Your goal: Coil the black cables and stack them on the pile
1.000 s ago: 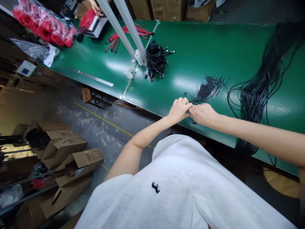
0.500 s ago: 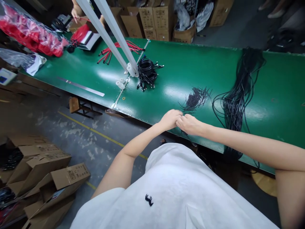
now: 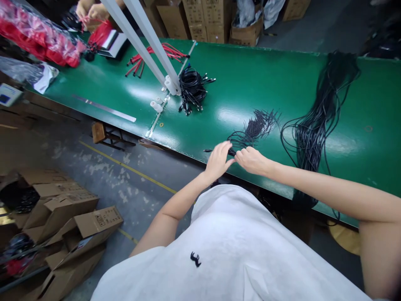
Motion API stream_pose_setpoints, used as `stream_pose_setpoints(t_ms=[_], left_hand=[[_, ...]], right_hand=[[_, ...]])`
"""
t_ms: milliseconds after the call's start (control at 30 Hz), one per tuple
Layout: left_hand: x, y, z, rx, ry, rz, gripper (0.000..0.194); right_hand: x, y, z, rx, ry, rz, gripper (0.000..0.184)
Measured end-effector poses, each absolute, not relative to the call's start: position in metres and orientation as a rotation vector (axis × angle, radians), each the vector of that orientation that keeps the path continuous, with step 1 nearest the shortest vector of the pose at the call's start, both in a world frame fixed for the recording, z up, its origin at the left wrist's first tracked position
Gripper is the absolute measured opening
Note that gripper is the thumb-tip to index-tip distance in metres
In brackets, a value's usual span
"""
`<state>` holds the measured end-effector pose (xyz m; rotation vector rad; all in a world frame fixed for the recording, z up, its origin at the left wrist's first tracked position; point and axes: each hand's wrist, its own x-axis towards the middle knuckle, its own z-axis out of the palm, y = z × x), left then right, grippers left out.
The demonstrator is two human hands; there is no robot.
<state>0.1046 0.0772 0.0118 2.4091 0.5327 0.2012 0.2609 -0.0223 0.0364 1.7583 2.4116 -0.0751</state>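
Observation:
Near the front edge of the green table, my right hand (image 3: pixel 252 161) is closed on a looped black cable (image 3: pixel 237 138). My left hand (image 3: pixel 218 158) lies against the same cable, its fingers stretched out and the thumb spread toward my right hand. A plug end of the cable (image 3: pixel 207 150) sticks out left of my left hand. Part of the cable is hidden under both hands. Just behind them is a pile of short black ties (image 3: pixel 258 124). To the right, a long bundle of black cables (image 3: pixel 313 138) hangs over the front edge.
Coiled black cables (image 3: pixel 192 90) lie beside white metal posts (image 3: pixel 150 46). Red cables (image 3: pixel 140 58) and a steel ruler (image 3: pixel 105 109) are farther left on the green table (image 3: pixel 250 75). Another person's hands (image 3: pixel 92 10) hold something red at the far left. Cardboard boxes (image 3: pixel 97 221) stand on the floor.
My hands were pinched together; my left hand has moved left and spread its fingers. The cable loop and its plug end now show. The other person's hands have come together over something red.

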Motion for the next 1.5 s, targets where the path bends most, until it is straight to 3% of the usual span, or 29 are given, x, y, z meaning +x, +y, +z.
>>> stream_pose_setpoints(t_ms=[167, 267, 433, 533, 633, 833, 933, 1000, 1100, 1233, 1300, 1333, 1400, 1500], left_hand=[[0.13, 0.079, -0.009, 2.365, 0.703, -0.068, 0.024], [0.148, 0.059, -0.027, 1.872, 0.928, 0.114, 0.019], [0.157, 0.044, -0.037, 0.951, 0.827, 0.276, 0.014], [0.152, 0.041, -0.035, 0.871, 0.852, 0.373, 0.014], [0.143, 0.033, -0.035, 1.014, 0.863, 0.367, 0.02], [0.107, 0.033, -0.025, 1.404, 0.708, 0.247, 0.031], [0.09, 0.038, -0.01, 1.412, 0.667, 0.219, 0.033], [0.082, 0.042, -0.002, 1.381, 0.652, 0.23, 0.033], [0.076, 0.054, 0.003, 1.388, 0.674, 0.264, 0.032], [0.074, 0.086, -0.003, 1.683, 0.636, 0.133, 0.027], [0.073, 0.107, -0.007, 1.908, 0.482, -0.009, 0.024], [0.072, 0.118, -0.009, 1.998, 0.393, -0.074, 0.023], [0.069, 0.139, -0.012, 2.12, 0.251, -0.161, 0.023], [0.062, 0.166, -0.017, 2.211, 0.162, -0.182, 0.022]], right_hand=[[0.257, -0.012, 0.037, 1.805, 2.396, -0.149, 0.033], [0.26, -0.005, 0.028, 2.101, 2.162, -0.332, 0.027], [0.259, -0.014, 0.013, 2.521, 1.894, -0.437, 0.029], [0.252, -0.025, 0.003, 3.198, 1.553, -1.188, 0.025], [0.246, -0.037, -0.007, 3.308, 1.119, -2.13, 0.035], [0.238, -0.06, -0.005, 2.768, 0.889, -2.928, 0.047], [0.228, -0.061, 0.0, 2.621, 0.782, -3.135, 0.048], [0.221, -0.057, 0.003, 2.695, 0.894, -3.043, 0.048], [0.216, -0.052, 0.013, 2.857, 1.393, -2.574, 0.046], [0.222, -0.042, 0.034, 3.11, 2.079, -1.258, 0.033], [0.225, -0.029, 0.038, 2.973, 2.296, -0.73, 0.029], [0.226, -0.019, 0.037, 2.838, 2.378, -0.644, 0.033], [0.226, 0.003, 0.027, 2.58, 2.421, -0.812, 0.032], [0.222, 0.037, 0.004, 2.397, 2.151, -1.511, 0.02]])
